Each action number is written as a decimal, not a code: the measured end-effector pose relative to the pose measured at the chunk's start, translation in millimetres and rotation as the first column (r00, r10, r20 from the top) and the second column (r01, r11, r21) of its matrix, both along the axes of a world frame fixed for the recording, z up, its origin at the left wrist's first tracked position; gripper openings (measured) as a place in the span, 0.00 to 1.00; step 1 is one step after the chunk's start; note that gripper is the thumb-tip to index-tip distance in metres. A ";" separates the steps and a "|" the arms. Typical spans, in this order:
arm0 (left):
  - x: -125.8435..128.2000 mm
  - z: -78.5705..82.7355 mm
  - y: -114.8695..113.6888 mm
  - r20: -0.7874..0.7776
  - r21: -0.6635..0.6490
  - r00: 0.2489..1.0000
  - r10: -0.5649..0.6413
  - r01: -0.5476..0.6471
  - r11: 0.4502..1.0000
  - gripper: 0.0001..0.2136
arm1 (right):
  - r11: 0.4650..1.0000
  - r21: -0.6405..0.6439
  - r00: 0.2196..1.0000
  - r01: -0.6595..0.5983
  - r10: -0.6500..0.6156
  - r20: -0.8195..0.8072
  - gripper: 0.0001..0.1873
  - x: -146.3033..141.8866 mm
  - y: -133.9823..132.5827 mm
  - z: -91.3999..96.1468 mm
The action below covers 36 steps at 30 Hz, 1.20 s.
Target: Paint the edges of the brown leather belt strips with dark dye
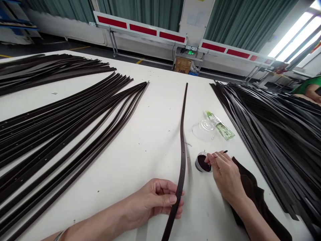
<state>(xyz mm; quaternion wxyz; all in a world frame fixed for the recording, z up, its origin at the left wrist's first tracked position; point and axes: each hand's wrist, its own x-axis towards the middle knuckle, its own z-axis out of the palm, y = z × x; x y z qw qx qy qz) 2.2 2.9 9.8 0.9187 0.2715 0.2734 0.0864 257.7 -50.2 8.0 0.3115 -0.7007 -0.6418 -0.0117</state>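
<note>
The dark brown leather belt strap (182, 157) ran lengthwise away from you on the white table (155, 100). Its near end ran off the bottom of the view below your left hand, and its far end pointed straight up the table, with a gentle bend along the middle. Punched holes showed along its length.

Your left hand (160, 199) was nearly closed, curled around the strap and gripping it between thumb and fingers. Your right hand (224, 172), just to the right of the strap, was also narrowly closed, pinching one thin dark stick (225, 151) whose lower end your fingers hid.

Just beside those fingers, on the strap side, sat one small round tin (202, 163) filled with something dark. Farther from you than your right hand lay one clear plastic lid (203, 130) and, touching it, one green-labelled tube (220, 125). One dark brown cloth (250, 190) lay under and beyond your right wrist.

To the left of your left hand lay two fanned bundles of straps (62, 134), too many to count. To the right of your right hand lay one large heap of straps (271, 134), also uncountable. Well off to the right was a co-worker's arm in a green sleeve (311, 87).
</note>
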 end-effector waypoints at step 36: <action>0.8 -8.8 -5.0 0.079 0.007 0.996 0.042 -0.042 0.999 0.13 | 0.889 0.294 0.879 -0.352 0.421 -0.222 0.14 -72.7 -37.2 28.1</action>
